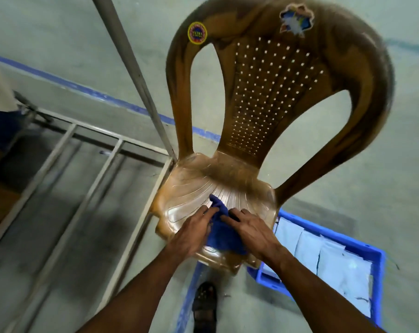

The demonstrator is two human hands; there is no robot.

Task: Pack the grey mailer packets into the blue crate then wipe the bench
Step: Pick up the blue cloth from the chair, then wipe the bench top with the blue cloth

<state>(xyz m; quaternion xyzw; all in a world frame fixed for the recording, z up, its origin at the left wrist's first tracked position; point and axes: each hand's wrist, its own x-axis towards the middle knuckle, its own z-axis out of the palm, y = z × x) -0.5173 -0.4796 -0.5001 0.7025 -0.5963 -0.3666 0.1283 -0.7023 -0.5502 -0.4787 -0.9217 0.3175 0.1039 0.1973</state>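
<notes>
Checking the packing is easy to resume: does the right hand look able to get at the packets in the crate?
Probably yes: the right hand is on the blue cloth beside the open blue crate; nothing covers the grey packets.

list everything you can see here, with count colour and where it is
chair: 1, brown plastic, centre, standing on the floor
stickers: 2, one round yellow and red, one blue and white, top of the chair back
cloth: 1, blue, on the chair seat under both hands
crate: 1, blue, on the floor right of the chair
mailer packets: several, pale grey, lying inside the crate; exact count unclear
metal frame: 1, grey, left of the chair
floor line: 1, blue, painted across the grey floor behind the chair
sandal: 1, dark, bottom centre on the person's foot
left hand: 1, pressing on the cloth
right hand: 1, pressing on the cloth
</notes>
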